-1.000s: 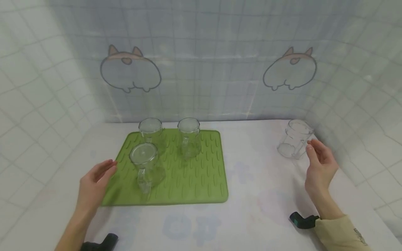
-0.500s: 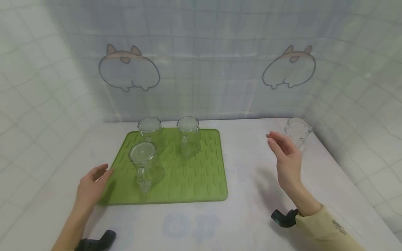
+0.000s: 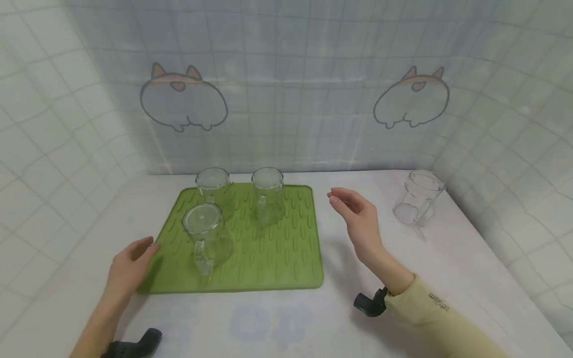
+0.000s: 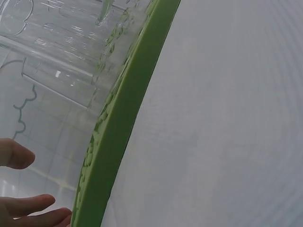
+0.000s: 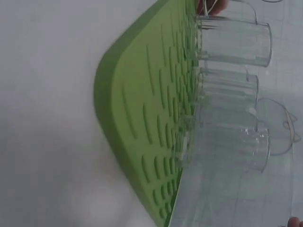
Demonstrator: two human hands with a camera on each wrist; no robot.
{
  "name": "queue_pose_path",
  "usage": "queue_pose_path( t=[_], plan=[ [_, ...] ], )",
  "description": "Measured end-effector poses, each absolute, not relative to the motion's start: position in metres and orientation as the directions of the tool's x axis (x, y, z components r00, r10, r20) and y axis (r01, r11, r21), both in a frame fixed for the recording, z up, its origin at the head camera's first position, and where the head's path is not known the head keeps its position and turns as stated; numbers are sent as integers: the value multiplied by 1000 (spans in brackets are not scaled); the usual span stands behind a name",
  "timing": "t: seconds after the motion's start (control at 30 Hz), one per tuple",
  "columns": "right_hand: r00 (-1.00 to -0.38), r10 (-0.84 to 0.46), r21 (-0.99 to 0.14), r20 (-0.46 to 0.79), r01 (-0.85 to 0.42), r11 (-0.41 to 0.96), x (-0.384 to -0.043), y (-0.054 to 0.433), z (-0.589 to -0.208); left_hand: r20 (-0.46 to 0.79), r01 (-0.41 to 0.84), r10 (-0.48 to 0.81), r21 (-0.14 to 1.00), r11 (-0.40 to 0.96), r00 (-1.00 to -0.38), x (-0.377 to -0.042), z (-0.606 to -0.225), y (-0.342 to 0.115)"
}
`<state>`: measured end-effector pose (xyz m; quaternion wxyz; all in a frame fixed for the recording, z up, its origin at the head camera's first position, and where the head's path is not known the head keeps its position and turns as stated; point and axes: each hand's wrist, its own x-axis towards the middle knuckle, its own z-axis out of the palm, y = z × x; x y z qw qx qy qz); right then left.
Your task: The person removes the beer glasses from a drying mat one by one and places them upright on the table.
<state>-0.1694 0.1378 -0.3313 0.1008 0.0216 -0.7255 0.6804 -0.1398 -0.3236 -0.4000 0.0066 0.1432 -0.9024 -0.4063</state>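
Three clear glass mugs stand on a green ridged mat (image 3: 277, 268): a front mug (image 3: 203, 221), a back left mug (image 3: 213, 180) and a back right mug (image 3: 268, 186). A fourth glass mug (image 3: 418, 196) stands on the white table at the far right. My left hand (image 3: 130, 266) hovers by the mat's left edge, holding nothing, thumb and fingers apart. In the left wrist view its fingertips (image 4: 33, 205) show near the green edge. My right hand (image 3: 360, 221), also holding nothing, is in the air between the mat and the fourth mug, fingers loosely bent.
White tile-patterned cloth walls (image 3: 295, 114) with animal drawings close off the back and both sides. The white table (image 3: 340, 318) surrounds the mat. Black wrist cameras are worn on both wrists, the right one (image 3: 370, 303) just above the table.
My right hand has moved left, away from the far-right mug and towards the mat. My left hand has shifted slightly down and left. The mugs have stayed in place.
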Motion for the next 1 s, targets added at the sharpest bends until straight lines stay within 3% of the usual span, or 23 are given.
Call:
queue_pose_path(
  t=[0.33, 1.0],
  plan=[
    [-993, -12, -989, 119, -119, 83, -188, 102, -334, -87, -249, -277, 737, 628, -957, -140, -402, -324],
    [-992, -105, -994, 69, -77, 78, -191, 51, -355, -114, -250, -250, 744, 619, -961, -138, -402, -324]
  ],
)
